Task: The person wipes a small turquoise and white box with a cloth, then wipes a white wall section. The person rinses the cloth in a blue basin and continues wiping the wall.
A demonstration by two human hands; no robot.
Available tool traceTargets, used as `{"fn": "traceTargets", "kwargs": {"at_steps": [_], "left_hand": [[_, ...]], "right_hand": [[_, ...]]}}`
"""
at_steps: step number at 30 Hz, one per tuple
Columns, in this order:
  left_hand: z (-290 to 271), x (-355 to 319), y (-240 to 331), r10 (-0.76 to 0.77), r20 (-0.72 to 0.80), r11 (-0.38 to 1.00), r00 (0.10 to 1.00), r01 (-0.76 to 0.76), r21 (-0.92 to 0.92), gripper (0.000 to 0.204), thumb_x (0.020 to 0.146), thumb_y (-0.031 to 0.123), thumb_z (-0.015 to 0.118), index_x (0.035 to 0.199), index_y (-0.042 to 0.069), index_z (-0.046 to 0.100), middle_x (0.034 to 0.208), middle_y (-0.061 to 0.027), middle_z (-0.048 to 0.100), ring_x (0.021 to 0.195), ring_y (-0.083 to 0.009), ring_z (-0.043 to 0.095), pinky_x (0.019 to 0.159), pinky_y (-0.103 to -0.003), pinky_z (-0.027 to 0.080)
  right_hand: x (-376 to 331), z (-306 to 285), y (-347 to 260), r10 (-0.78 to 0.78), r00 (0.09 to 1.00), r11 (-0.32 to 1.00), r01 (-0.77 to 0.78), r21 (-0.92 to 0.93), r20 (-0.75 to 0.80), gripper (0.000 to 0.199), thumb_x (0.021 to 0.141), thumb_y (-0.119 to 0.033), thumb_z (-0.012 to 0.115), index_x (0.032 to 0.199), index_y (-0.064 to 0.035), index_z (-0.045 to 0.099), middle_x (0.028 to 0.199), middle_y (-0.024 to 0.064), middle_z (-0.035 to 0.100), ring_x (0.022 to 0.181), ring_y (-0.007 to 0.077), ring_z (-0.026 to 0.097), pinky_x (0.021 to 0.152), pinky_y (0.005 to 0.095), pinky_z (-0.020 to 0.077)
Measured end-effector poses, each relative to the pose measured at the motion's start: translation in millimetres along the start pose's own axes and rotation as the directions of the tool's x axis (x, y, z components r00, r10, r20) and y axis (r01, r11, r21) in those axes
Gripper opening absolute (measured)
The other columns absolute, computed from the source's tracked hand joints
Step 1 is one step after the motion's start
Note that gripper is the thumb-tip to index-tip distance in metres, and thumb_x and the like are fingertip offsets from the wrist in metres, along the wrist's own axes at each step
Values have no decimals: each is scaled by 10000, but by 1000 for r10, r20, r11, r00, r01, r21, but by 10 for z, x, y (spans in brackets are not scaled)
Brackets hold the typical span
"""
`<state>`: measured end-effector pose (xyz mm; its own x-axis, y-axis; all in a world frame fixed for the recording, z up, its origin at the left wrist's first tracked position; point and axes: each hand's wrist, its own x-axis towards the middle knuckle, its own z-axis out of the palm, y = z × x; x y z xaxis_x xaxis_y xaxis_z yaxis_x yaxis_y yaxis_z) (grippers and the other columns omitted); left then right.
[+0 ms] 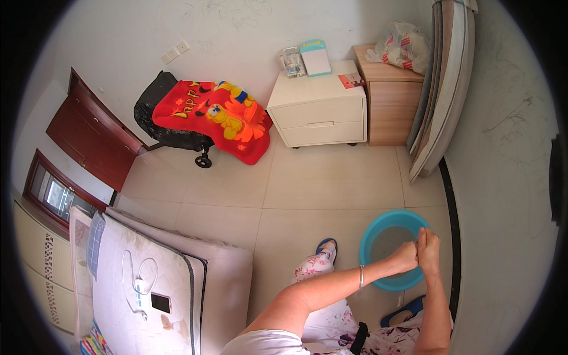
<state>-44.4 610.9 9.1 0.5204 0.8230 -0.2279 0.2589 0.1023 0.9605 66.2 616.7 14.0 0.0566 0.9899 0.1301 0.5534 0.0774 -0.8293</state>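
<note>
Both fists meet over a round blue basin [371, 228] that stands on the floor and holds greyish water. My left hand [404, 257] is closed, its knuckles pressed against the right one, and a silver bracelet [361, 277] circles that wrist. Closed as well, my right hand [429, 247] sits upright above the basin's right side. Whatever the fingers may grip is hidden inside them.
Left of me is a bare mattress [154, 260] with a phone [161, 303] and a white power strip [139, 291]. Ahead stand a stroller under a red blanket [231, 121], a white cabinet [319, 112], a wooden cabinet [390, 109] and a leaning folded mattress [444, 89].
</note>
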Motion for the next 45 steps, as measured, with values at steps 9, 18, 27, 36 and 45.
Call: {"fn": "traceTargets", "kwargs": {"at_steps": [9,18,27,36,45], "left_hand": [[153,108,-360,124,-165,987,978,-139,-82,281,786,76,597,1037,-31,533,909,-235,630,912,-335,626,747,-397,473],[-25,41,-109,14,-247,998,969,-27,-49,622,697,280,777,1088,-61,434,1000,-214,574,916,-294,595,767,-354,477],[-317,27,-92,-57,65,850,996,83,-520,565,897,447,578,1235,13,452,1040,-63,567,876,-114,551,687,-243,466],[-340,42,-128,2,-124,810,992,-74,-581,378,1003,230,406,1296,6,486,1163,-73,577,1048,-127,543,884,-288,455],[-346,58,-87,69,-211,913,975,-147,-381,371,998,231,423,1266,-9,516,1161,-91,592,1065,-135,542,917,-257,428]], "right_hand": [[-39,38,53,-87,996,995,86,-43,-22,265,931,-205,518,807,30,527,693,196,535,622,302,540,593,412,427],[-52,-38,185,39,996,982,-23,187,-80,296,907,-264,598,1015,9,559,866,85,599,786,166,561,700,295,465],[-52,-284,172,352,921,677,-374,634,168,264,915,-199,597,1098,-12,560,935,34,603,821,99,567,699,245,468],[-75,-269,64,255,940,719,-341,606,226,264,859,-94,592,1108,-8,571,919,28,610,817,102,571,709,241,463],[-72,-264,129,288,943,722,-328,609,167,235,846,-270,641,890,-54,563,749,0,574,641,75,519,562,216,408]]}}
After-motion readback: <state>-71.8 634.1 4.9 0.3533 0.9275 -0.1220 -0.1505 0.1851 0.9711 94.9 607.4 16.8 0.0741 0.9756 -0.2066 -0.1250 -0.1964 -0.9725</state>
